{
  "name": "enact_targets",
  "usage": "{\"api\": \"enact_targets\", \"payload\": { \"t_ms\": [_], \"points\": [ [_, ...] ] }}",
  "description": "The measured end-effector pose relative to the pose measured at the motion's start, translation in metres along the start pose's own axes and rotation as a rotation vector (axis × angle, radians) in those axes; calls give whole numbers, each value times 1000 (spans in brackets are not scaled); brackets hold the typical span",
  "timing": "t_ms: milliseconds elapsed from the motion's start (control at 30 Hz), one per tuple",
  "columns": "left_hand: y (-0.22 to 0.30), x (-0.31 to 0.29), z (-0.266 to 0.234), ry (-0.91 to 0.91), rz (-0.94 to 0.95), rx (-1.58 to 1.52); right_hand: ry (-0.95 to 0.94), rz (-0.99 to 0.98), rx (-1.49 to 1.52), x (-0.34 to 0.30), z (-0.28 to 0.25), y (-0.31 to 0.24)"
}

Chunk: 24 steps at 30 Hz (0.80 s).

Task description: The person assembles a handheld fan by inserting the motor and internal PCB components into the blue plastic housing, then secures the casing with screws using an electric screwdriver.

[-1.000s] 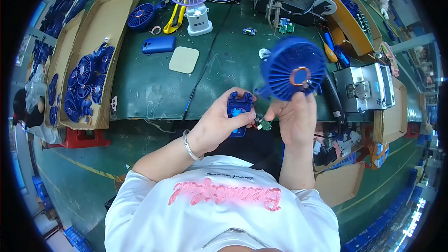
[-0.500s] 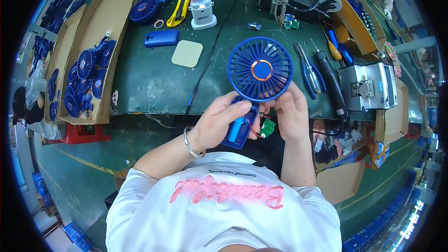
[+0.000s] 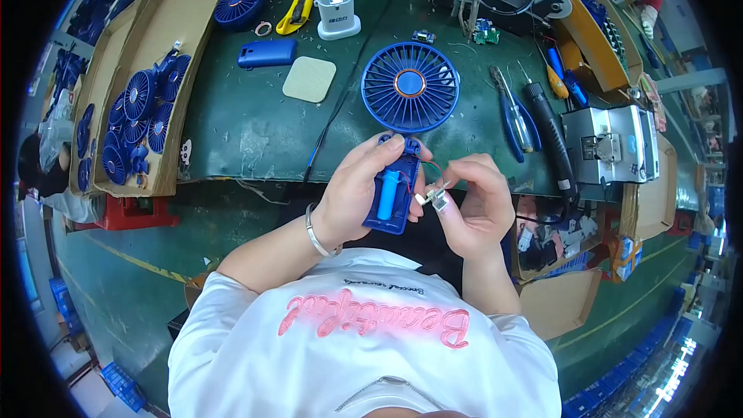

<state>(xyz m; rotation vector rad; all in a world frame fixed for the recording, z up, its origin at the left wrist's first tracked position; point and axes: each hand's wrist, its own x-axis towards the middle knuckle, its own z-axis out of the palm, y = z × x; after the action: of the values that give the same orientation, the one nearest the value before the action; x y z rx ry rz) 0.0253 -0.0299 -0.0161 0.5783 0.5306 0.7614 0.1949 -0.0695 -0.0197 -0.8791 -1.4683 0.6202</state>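
The left grip (image 3: 352, 190) clasps the blue housing (image 3: 402, 203) at the near edge of the desk (image 3: 251, 135); the right grip (image 3: 481, 205) pinches a small circuit board (image 3: 438, 200) beside it. The attached fan head (image 3: 410, 83) blocks part of the desk from view. Leftward lie a beige pad (image 3: 309, 80), a blue cover (image 3: 267, 53) and a cardboard tray (image 3: 176, 19) of fans; rightward, pliers (image 3: 508, 124), a black-handled tool (image 3: 553, 139) and a metal box (image 3: 604, 143).
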Motion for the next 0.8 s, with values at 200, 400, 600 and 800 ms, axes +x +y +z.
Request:
{"api": "enact_targets", "payload": {
  "t_ms": [200,400,600,800],
  "points": [
    [-3,1,8,63,-71,59,-15,-230,-286,12,2,-6],
    [-7,-2,10,53,-2,3,-8,-397,-504,13,4,-13],
    [1,1,9,70,86,52,-135,-514,-505,9,6,-10],
    [8,3,13,-29,168,-6,-160,-440,-502,8,6,-6]
  ]
}}
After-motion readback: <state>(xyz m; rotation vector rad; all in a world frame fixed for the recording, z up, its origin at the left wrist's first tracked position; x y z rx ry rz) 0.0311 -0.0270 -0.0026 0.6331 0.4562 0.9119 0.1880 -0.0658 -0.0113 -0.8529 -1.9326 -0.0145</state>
